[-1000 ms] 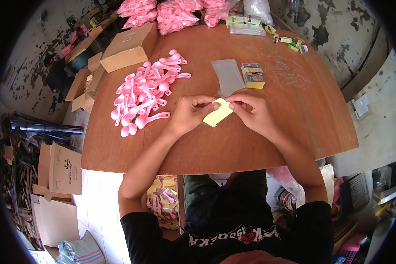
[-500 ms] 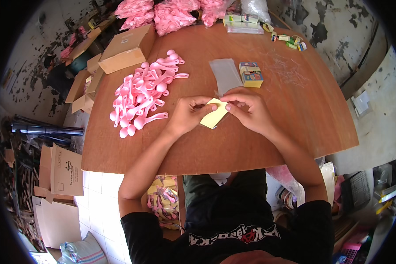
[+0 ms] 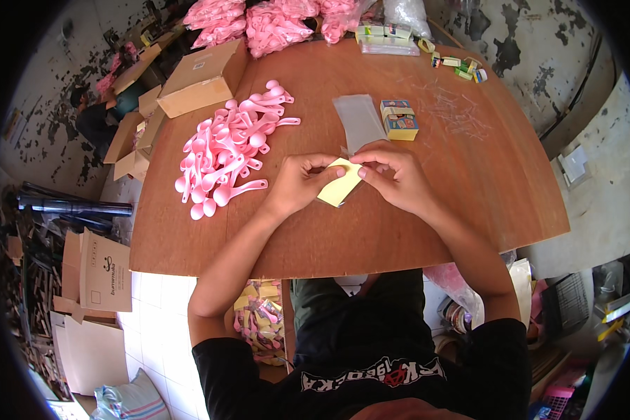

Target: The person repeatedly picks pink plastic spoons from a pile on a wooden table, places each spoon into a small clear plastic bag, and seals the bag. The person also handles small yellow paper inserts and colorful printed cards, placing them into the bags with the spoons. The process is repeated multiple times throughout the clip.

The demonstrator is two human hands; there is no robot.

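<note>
both hands meet near the middle of the wooden table (image 3: 469,196), pinching one small pale-yellow card (image 3: 339,183) between them. the left hand (image 3: 299,183) has its fingers curled around the card's 9 o'clock side, the right hand (image 3: 392,175) closes thumb and fingertips on its upper edge at about 1 o'clock, so the card sits tilted just off the wood; held that way from two sides, it looks as though it is being folded or opened, though i cannot tell which. neither hand is free.

just past the knuckles at 12 o'clock lies a clear plastic sleeve (image 3: 358,122), flat and within easy reach, with a small colourful box (image 3: 400,119) touching its right edge. at 10 o'clock a loose heap of pink plastic spoons (image 3: 227,150) spreads near the left wrist, and beyond it a brown carton (image 3: 203,78) sits at the table's far-left corner. bags of more pink spoons (image 3: 273,21) line the far edge. nothing lies between the hands and the sleeve; the spoon heap crowds the left side only.
</note>
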